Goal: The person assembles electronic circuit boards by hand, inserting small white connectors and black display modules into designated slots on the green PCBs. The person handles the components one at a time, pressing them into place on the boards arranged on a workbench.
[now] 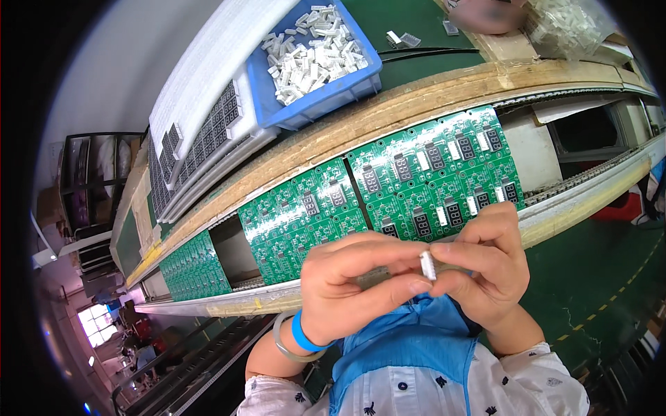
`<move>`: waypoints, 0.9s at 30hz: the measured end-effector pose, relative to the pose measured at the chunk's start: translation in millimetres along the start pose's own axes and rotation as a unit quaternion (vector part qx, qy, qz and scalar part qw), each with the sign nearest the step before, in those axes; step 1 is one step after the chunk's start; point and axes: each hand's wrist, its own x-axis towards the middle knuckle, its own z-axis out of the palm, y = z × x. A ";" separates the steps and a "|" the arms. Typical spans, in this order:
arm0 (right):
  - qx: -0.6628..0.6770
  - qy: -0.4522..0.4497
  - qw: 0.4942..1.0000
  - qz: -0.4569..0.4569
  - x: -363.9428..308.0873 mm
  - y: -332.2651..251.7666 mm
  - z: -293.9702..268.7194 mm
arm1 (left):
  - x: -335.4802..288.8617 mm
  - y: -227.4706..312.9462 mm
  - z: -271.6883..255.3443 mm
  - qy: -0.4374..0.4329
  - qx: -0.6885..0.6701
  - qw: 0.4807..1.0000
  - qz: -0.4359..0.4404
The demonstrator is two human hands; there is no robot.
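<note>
My left hand [350, 274] and my right hand [489, 267] meet in front of my body, over the near edge of the conveyor. Pinched between the fingertips of both is a small white plug connector [428, 266] with a toothed side. Just beyond my hands lies a green circuit board panel [409, 187], fitted with black digit displays and several white connectors. To its left, a second green panel [277, 232] carries a few displays, and my left hand hides its lower right part.
Behind the conveyor's wooden rail [305, 156] stands a blue bin [319, 104] heaped with white connectors. Stacked foam sheets [208, 62] holding digit displays lie left of it. Another green panel [198, 267] sits farther left. At top right is a clear bag [565, 28] of white parts.
</note>
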 end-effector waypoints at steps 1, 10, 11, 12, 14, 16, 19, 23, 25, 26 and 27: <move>-0.018 0.004 1.000 0.000 1.3 1.9 -1.7 | 5.7 0.0 -4.8 0.025 0.094 0.995 0.033; -0.043 0.071 0.996 0.038 -3.2 21.2 -7.5 | 47.6 -17.0 -22.9 0.087 0.521 0.841 0.120; -0.045 0.070 0.996 0.039 -2.6 21.5 -7.8 | 50.5 -19.5 -22.8 0.078 0.529 0.836 0.123; -0.045 0.067 0.996 0.040 -1.7 21.5 -8.2 | 52.5 -20.4 -22.4 0.074 0.531 0.835 0.121; -0.037 0.066 0.996 0.043 -1.1 21.8 -8.7 | 55.3 -21.1 -21.4 0.066 0.536 0.833 0.118; -0.032 0.063 0.997 0.041 0.3 22.7 -9.9 | 56.5 -22.3 -20.4 0.058 0.543 0.830 0.111; -0.026 0.060 0.997 0.032 1.7 23.9 -11.3 | 56.5 -24.0 -20.3 0.049 0.550 0.828 0.103; -0.023 0.060 0.998 0.017 1.7 26.6 -11.6 | 56.8 -25.2 -20.2 0.045 0.550 0.828 0.098; -0.021 0.058 0.998 0.012 2.0 27.6 -11.9 | 57.5 -23.9 -20.1 0.042 0.554 0.826 0.098; -0.020 0.058 0.998 0.011 2.0 27.8 -12.0 | 57.7 -23.3 -20.1 0.041 0.556 0.825 0.098; -0.018 0.057 0.998 0.011 2.0 28.0 -12.0 | 57.9 -23.4 -20.1 0.040 0.555 0.825 0.099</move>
